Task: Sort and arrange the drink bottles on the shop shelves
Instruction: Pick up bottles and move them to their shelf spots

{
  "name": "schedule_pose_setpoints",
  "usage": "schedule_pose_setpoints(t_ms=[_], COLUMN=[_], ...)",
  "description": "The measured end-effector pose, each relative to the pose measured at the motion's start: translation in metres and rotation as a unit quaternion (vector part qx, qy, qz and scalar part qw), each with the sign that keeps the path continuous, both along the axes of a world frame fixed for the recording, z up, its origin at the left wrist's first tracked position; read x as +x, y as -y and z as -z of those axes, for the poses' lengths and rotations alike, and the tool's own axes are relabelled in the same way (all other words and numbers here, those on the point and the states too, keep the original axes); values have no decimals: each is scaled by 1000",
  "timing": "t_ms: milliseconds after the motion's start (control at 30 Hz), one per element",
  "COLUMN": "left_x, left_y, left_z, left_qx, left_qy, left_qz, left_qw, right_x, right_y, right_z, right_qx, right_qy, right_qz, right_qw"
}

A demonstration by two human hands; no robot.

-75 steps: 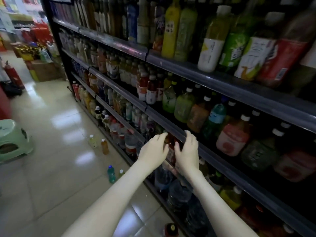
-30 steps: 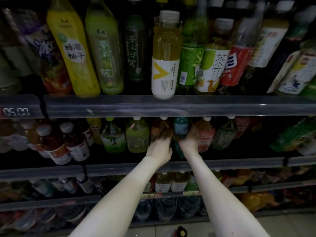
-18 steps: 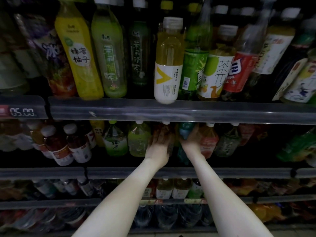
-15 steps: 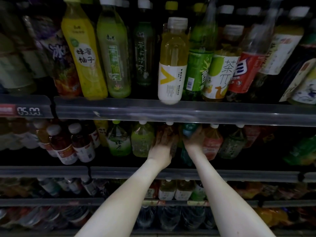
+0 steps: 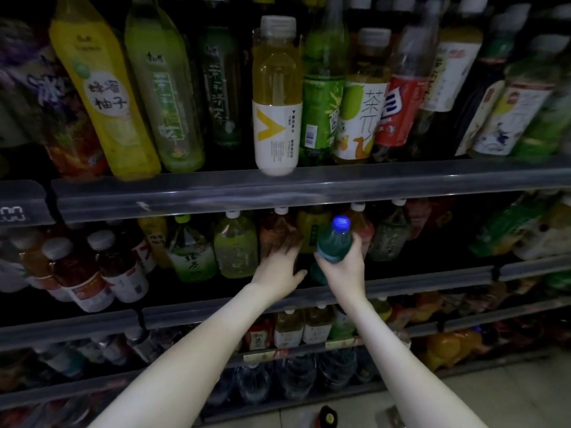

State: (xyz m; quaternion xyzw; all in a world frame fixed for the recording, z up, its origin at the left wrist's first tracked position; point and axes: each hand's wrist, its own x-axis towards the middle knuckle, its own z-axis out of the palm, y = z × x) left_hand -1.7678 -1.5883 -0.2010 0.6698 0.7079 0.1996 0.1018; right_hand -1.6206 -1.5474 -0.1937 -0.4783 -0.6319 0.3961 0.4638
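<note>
My right hand point(image 5: 343, 267) grips a teal-blue bottle with a blue cap point(image 5: 335, 240), pulled out in front of the second shelf row. My left hand point(image 5: 279, 267) reaches into the same shelf and its fingers rest against an amber-brown tea bottle point(image 5: 276, 231); whether they curl round it is hidden in the dark. To its left stand a pale green bottle point(image 5: 236, 250) and a green tea bottle point(image 5: 193, 253).
The top shelf rail point(image 5: 278, 188) runs just above my hands, with a yellow drink bottle with a white label point(image 5: 276, 97) and tall green and yellow bottles on it. Red-brown bottles point(image 5: 89, 273) stand at left. Lower shelves hold more bottles; a bottle point(image 5: 327, 417) sits on the floor.
My right hand has drawn the blue-capped bottle out from the shelf row toward me. Before that, my view turned from along the aisle to face the shelves.
</note>
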Motion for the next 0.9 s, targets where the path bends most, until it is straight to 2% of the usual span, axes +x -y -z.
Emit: schedule_pose_setpoints(t_ms=[100,233,333,500,733,900], left_x=[17,51,79,149,280,354], left_y=[-1,0,-1,-7,-39,-62], left_z=[-11,-33,-51,-82,-135,-170], left_qx=[-24,-22,-11,34,78,92], left_qy=[97,228,261,317,203,133], left_qz=[36,103,75,42,76,90], left_qw=[994,968,962,947,973,983], right_x=[12,42,76,152,286,357], right_y=[21,35,31,11,-18,-43], right_z=[-19,-45,-65,-92,-126,-151], right_qx=[10,6,16,5,-14,45], right_qy=[-21,-38,-61,-75,-45,-50], right_qz=[12,14,1,-88,-105,-62], right_qw=[1000,999,998,993,993,996])
